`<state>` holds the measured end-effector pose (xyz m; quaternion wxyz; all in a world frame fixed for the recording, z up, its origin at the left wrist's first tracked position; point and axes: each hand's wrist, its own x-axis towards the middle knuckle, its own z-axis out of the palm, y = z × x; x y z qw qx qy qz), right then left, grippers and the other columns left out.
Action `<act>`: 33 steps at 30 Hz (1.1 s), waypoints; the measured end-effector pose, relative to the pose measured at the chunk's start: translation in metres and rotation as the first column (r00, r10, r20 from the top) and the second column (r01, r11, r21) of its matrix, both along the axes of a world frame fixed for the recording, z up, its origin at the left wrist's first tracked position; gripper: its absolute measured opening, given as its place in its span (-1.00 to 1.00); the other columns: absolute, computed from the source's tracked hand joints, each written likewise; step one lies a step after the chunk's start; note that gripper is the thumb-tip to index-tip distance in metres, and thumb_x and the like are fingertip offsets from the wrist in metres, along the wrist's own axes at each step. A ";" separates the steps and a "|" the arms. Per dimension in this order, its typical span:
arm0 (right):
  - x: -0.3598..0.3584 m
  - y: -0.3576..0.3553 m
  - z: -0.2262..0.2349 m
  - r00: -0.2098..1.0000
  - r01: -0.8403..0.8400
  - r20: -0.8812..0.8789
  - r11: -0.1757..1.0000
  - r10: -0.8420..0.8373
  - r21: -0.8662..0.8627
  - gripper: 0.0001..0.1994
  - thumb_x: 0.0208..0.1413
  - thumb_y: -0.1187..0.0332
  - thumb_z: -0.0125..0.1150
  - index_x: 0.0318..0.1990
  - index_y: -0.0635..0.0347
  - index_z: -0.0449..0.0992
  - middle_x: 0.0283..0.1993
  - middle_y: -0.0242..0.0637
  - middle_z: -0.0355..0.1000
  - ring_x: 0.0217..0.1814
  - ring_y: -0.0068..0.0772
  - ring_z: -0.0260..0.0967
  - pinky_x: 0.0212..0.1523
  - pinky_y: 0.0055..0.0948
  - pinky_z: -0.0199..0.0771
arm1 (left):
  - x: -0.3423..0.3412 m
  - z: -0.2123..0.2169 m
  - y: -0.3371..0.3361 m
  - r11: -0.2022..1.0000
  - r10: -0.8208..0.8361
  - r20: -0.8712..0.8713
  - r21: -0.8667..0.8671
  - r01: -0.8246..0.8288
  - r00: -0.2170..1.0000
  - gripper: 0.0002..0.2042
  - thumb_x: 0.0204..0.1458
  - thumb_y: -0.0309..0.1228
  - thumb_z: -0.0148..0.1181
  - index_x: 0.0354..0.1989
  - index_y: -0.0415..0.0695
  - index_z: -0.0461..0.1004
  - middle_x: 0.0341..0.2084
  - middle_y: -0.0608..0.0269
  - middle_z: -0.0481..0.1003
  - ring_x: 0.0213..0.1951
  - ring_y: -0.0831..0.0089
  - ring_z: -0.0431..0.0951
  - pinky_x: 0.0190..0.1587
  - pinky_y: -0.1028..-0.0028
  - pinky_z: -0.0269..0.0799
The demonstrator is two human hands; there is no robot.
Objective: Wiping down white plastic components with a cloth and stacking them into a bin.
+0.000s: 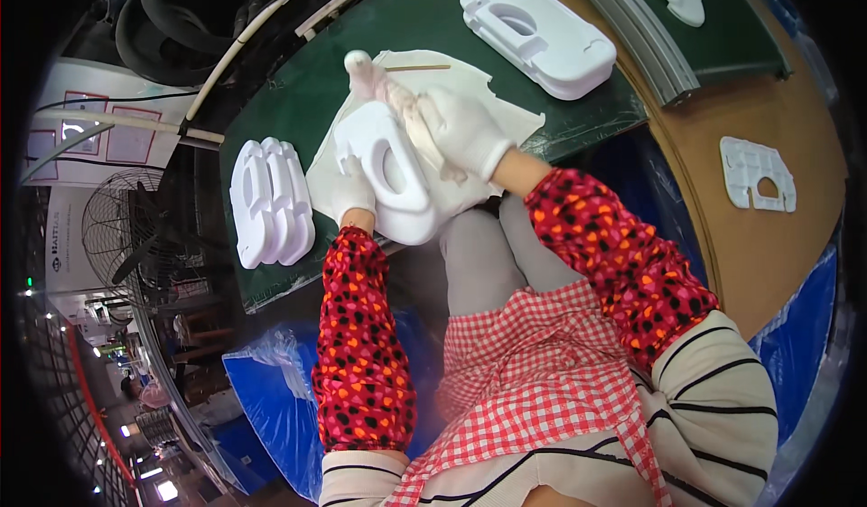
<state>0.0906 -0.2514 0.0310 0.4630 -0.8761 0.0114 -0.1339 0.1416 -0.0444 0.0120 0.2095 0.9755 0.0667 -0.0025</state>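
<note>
On the white sheet [470, 87] over the green bench, the white moulded part [393, 177] sits under both your gloved hands — your left hand [348, 186] clasps its near edge, your right hand [465, 132] closes round a stained cloth-tipped swab [388, 83]. You look mid-wipe; next, turn the part steadily. Finished stack [269, 202] lies left.

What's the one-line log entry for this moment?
left hand: steadies white moulded part | right hand: grips cloth-wrapped stick against it | surface: green mat | stack of white parts on the left
</note>
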 end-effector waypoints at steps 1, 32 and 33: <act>-0.007 0.012 0.001 0.999 -0.031 -0.014 0.999 0.032 0.038 -0.72 0.17 0.22 -0.16 -0.26 0.21 0.43 -0.37 0.05 0.46 -0.29 0.17 0.40 -0.22 -0.01 0.38 | -0.002 0.002 0.009 0.999 0.039 -0.021 0.016 -0.039 0.999 -0.27 0.15 0.11 -0.40 -0.12 -0.41 0.47 -0.13 -0.35 0.43 -0.01 -0.14 0.42 0.06 0.13 0.26; -0.195 -0.030 0.070 0.918 0.073 0.353 0.950 -0.183 0.304 -0.76 0.25 0.42 -0.17 -0.15 0.35 0.44 -0.37 -0.18 0.43 -0.38 -0.39 0.38 -0.32 -0.47 0.37 | -0.060 -0.020 -0.009 0.218 -0.077 -0.142 -0.968 -0.122 0.987 -0.42 0.23 0.01 -0.28 0.21 -0.22 0.23 0.03 0.08 0.40 0.01 0.23 0.44 0.03 0.31 0.37; -0.201 -0.025 0.069 0.873 0.141 0.413 0.944 -0.261 0.299 -0.76 0.22 0.44 -0.16 -0.14 0.34 0.44 -0.34 -0.10 0.44 -0.39 -0.27 0.42 -0.36 -0.41 0.39 | -0.072 -0.010 -0.016 0.176 -0.093 -0.170 -0.972 -0.152 0.981 -0.43 0.23 0.01 -0.27 0.21 -0.21 0.23 0.02 0.10 0.41 0.00 0.24 0.45 0.03 0.31 0.38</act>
